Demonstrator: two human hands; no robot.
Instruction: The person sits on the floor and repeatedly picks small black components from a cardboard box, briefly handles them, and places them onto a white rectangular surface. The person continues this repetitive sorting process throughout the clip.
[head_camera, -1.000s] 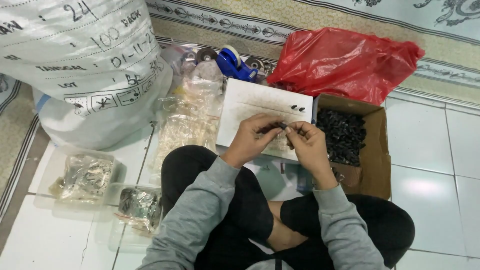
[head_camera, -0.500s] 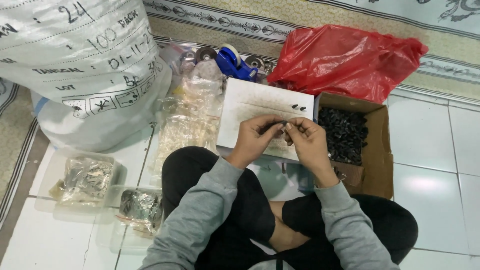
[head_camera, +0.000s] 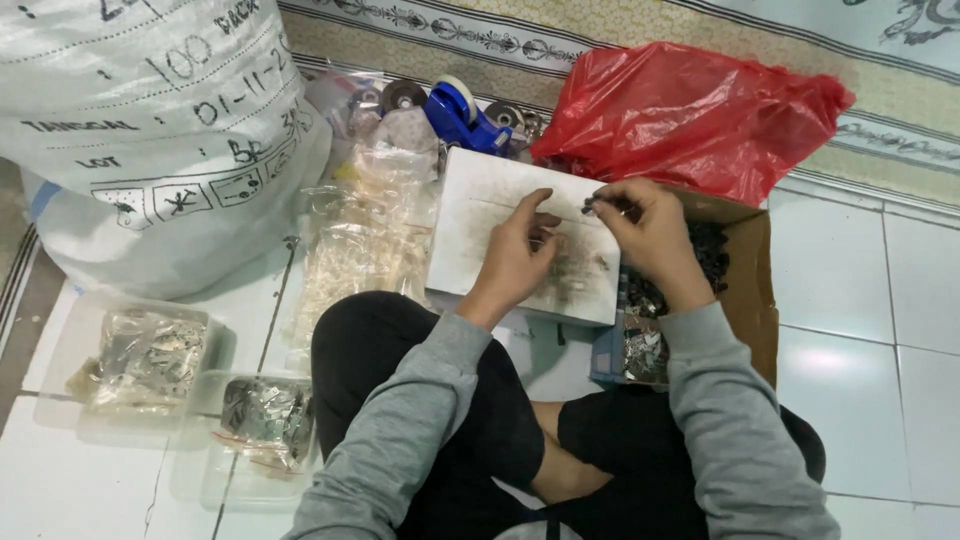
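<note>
Over on the left a big white woven sack (head_camera: 150, 130) slumps on the tiled floor (head_camera: 870, 300), and in front of it sit two clear plastic tubs (head_camera: 140, 365) of bagged metal bits, kept within an arm's reach of the seated person. Next along, a heap of small clear bags (head_camera: 360, 240) spreads between the sack and a white box (head_camera: 500, 235) that lies flat in front of the crossed legs, apparently serving as a little worktop. The left hand (head_camera: 515, 255) rests on that box with its fingers curled loosely in, the thumb and forefinger closed toward the other hand; what it grips, if anything, I cannot tell. The right hand (head_camera: 650, 225) is held just above the box's far right corner, its fingertips pinched shut on a tiny dark part (head_camera: 592, 207), lifted clear so both hands can meet on it. Behind them a blue tape dispenser (head_camera: 462, 112) and a bulging red plastic bag (head_camera: 690, 110) crowd the far edge. At the right an open cardboard box (head_camera: 745, 270) of dark small parts sits under the right wrist, handy for picking.
</note>
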